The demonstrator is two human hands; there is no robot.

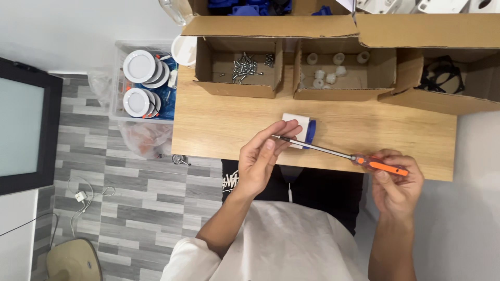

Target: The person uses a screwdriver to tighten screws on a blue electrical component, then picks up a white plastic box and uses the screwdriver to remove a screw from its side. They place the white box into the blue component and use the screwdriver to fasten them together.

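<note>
My right hand [396, 184] grips the orange handle of a screwdriver [383, 166] at the table's front right edge. Its long metal shaft [317, 148] runs left across the table. My left hand [265, 156] pinches the shaft's tip between thumb and fingers; whether a screw sits at the tip I cannot tell. Just behind the tip lies a small white and blue part [302, 130] on the wooden table [219, 125], partly hidden by my fingers.
Open cardboard boxes line the table's back: one with loose screws [245, 65], one with small white pieces [328, 70], one with black parts [442, 75]. A clear bin of round white lamps [143, 83] stands left of the table on the tiled floor.
</note>
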